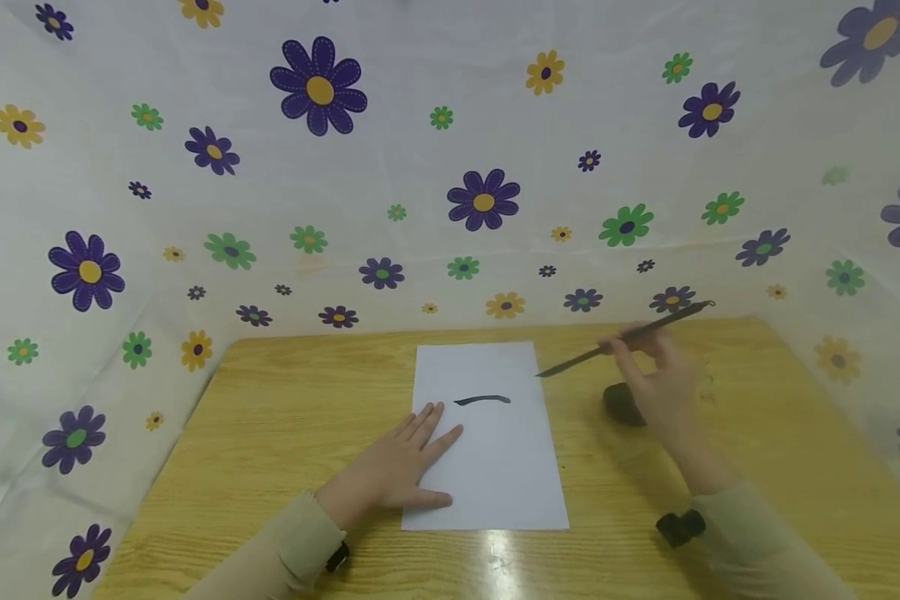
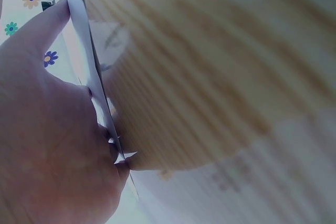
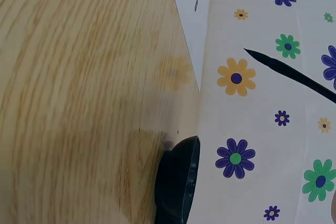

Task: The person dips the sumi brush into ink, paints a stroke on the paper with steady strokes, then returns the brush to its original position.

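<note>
Here, the right hand (image 1: pixel 660 379) pinches a writing brush (image 1: pixel 667 319) between thumb and fingertips, partway along its dark shaft. The brush slants, its fine loop toward 2 o'clock and its pointed tip toward 8 o'clock; the tip stands clear of any surface, seen by the head camera beside the paper's right edge. The left hand (image 1: pixel 397 471) lies flat with fingers straight and well spread, gripping nothing; it rests across the 9 o'clock side of a white paper sheet (image 1: pixel 498 467), thumb toward 3 o'clock and index finger between 1 and 2 o'clock. The sheet lies lengthwise at the middle of the table. Toward its 12 o'clock end, just beyond the left fingertips, it bears one black brushstroke (image 1: pixel 482 400), nearly horizontal. A dark bowl (image 1: pixel 621 406) stands near the sheet at about 3 o'clock, partly hidden by the right hand; its contents cannot be made out. Pale sleeves (image 1: pixel 750 521) cover both forearms. The wood-grained table (image 1: pixel 307 417) extends beneath, and a white flower-printed cloth (image 1: pixel 420 150) rises behind it at 12 o'clock and along both sides.
</note>
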Demonstrator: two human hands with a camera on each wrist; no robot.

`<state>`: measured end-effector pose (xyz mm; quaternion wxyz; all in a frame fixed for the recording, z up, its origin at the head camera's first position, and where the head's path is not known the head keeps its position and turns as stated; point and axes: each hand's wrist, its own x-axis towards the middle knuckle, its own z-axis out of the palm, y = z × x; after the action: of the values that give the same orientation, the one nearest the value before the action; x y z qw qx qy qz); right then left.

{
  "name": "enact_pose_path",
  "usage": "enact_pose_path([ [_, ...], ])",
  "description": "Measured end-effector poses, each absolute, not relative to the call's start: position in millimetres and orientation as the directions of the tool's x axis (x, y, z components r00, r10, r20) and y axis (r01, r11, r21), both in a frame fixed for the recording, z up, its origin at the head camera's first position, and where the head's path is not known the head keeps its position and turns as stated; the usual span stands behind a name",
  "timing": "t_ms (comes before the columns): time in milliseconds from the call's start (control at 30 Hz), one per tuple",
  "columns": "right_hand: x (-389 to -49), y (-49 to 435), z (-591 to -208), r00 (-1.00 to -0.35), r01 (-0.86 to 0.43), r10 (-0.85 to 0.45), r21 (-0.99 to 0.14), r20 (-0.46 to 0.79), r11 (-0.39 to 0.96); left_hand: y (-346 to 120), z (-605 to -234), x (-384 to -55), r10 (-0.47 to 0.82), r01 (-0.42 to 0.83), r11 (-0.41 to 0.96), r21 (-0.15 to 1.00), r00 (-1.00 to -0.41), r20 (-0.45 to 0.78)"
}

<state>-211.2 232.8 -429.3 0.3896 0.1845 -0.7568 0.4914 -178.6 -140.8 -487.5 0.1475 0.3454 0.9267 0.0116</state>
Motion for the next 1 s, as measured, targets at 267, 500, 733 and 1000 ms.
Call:
enact_pose_path([
  [267,-206.1,244.1,-423.6,-0.610,-0.663,0.141,-0.600,0.780,0.449,-140.2,-485.5,-179.9,0.647,0.643,0.757,0.115,-0.716,-0.262],
  [500,-205.1,254.8,-421.9,-0.577,-0.661,0.192,-0.592,0.794,0.461,-139.9,-483.6,-180.8,0.652,0.647,0.754,0.117,-0.712,-0.261],
  [733,-200.9,268.4,-422.4,-0.561,-0.641,0.220,-0.587,0.798,0.495,-139.5,-483.5,-179.5,0.653,0.649,0.752,0.115,-0.711,-0.260],
  [1000,-199.1,289.8,-424.1,-0.518,-0.623,0.260,-0.568,0.815,0.538,-139.7,-484.4,-178.5,0.655,0.649,0.752,0.119,-0.711,-0.256],
])
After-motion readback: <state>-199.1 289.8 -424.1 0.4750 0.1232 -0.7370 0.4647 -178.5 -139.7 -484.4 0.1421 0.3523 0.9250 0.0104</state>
